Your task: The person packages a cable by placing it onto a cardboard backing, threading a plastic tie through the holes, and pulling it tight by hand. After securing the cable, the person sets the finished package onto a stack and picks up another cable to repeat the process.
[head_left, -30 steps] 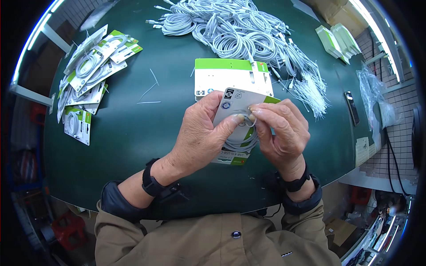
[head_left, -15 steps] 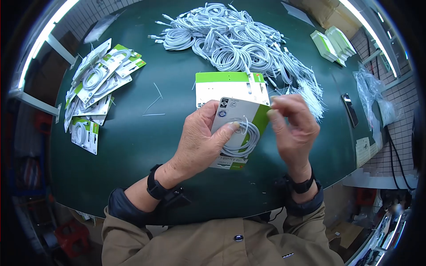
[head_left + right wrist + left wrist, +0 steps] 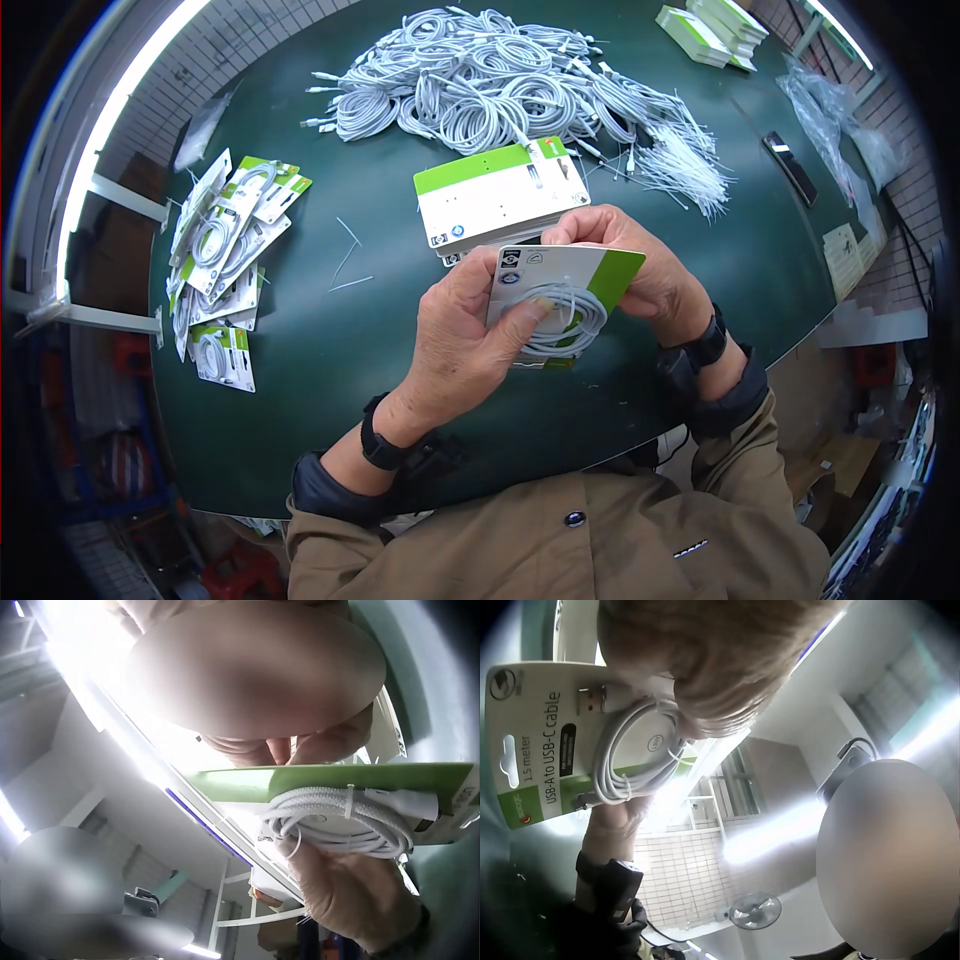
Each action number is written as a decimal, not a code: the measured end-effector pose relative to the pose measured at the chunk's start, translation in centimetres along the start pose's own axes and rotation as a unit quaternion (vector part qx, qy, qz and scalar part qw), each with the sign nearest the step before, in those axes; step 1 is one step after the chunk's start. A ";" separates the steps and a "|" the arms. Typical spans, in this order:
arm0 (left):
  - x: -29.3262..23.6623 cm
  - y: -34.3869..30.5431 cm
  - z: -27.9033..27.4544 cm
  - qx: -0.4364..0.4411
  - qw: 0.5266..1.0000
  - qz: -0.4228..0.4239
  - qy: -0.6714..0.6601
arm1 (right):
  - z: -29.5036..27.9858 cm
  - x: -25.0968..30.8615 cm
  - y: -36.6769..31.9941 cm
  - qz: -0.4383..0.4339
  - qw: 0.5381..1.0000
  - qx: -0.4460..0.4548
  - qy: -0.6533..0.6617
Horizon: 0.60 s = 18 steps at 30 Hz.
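Observation:
My left hand (image 3: 470,335) grips a white-and-green cable card (image 3: 620,275) by its left side, thumb pressing on a coiled white USB cable (image 3: 580,335) on its face. Print on the card in the left wrist view reads "USB-A to USB-C cable", 1.5 meter. A thin white tie (image 3: 349,801) loops round the coil. My right hand (image 3: 655,270) is behind the card's right side with its fingers bent; the card hides part of it, and I cannot tell what its fingertips hold. Just beyond lies a stack of flat cards (image 3: 500,200).
Many coiled white cables (image 3: 470,90) are heaped at the back, beside a bundle of thin white ties (image 3: 685,170). Finished-looking cards with cables (image 3: 215,240) are piled at left. A phone (image 3: 790,168), plastic bags (image 3: 830,120) and more card stacks (image 3: 710,35) sit at right.
My right hand has left the coil on the card's front, swung out to the right, then moved behind the card. The left hand keeps its grip, and the head view has shifted.

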<state>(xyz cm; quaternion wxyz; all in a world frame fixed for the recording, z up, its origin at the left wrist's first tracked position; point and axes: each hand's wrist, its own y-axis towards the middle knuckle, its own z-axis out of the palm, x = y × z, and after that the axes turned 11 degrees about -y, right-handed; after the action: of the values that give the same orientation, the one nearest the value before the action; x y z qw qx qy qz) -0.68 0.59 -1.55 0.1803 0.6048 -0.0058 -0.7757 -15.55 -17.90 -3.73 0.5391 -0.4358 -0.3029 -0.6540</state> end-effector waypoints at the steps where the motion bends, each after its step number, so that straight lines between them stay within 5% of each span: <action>1: 0.1 0.0 0.0 0.000 1.000 0.003 -0.003 | 0.0 0.0 0.0 0.003 1.000 0.006 -0.001; 12: 0.0 0.1 0.0 -0.004 1.000 0.009 -0.015 | 0.8 0.9 0.1 -0.034 0.995 0.007 -0.098; 18: -0.8 0.0 0.3 0.002 0.999 0.020 -0.026 | 0.1 1.8 0.1 -0.057 0.971 -0.093 -0.214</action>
<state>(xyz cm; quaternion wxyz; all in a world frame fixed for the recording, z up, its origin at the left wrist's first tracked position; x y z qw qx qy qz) -0.79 0.71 -0.74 0.1939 0.5847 -0.0241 -0.7874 -15.55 -18.62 -2.09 0.3805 -0.5956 -0.3737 -0.6007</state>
